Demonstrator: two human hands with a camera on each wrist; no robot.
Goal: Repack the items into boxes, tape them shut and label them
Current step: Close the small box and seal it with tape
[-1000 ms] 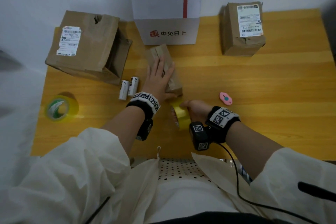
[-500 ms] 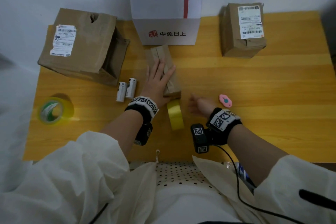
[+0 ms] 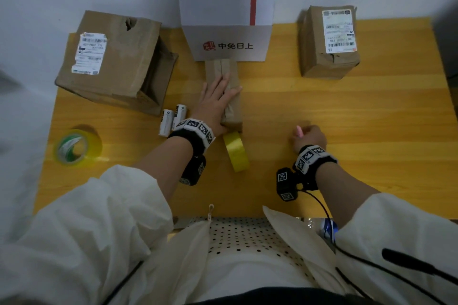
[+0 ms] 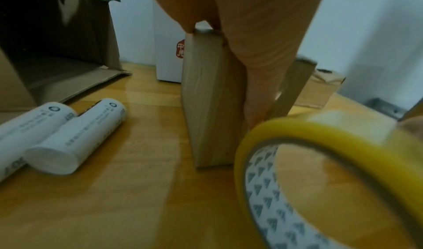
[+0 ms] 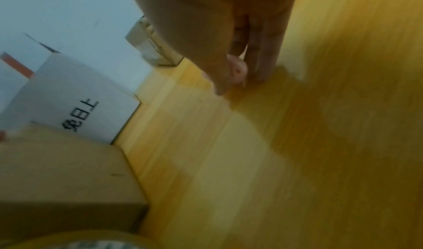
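A small brown cardboard box [image 3: 233, 109] [image 4: 210, 93] lies lengthwise in the middle of the yellow table [image 3: 347, 111]. My left hand [image 3: 215, 101] rests flat on its top with fingers straight. A yellow tape roll [image 3: 236, 151] [image 4: 332, 162] stands on edge just in front of the box's near end. To the right, my right hand [image 3: 308, 137] [image 5: 231, 72] curls its fingers round a small pink cutter [image 3: 299, 130] [image 5: 238, 70] on the table; most of the cutter is hidden by the hand.
A large open brown box [image 3: 116, 62] lies on its side at back left, two white cylinders [image 3: 173, 119] in front of it. A white printed box [image 3: 226, 25] stands at back centre, a labelled brown parcel [image 3: 327, 42] at back right. A green-cored tape roll [image 3: 76, 147] lies at left.
My right hand let go of the yellow tape roll, moved right and closed on the pink cutter. The roll now stands alone by the box. My left hand stayed on the box.
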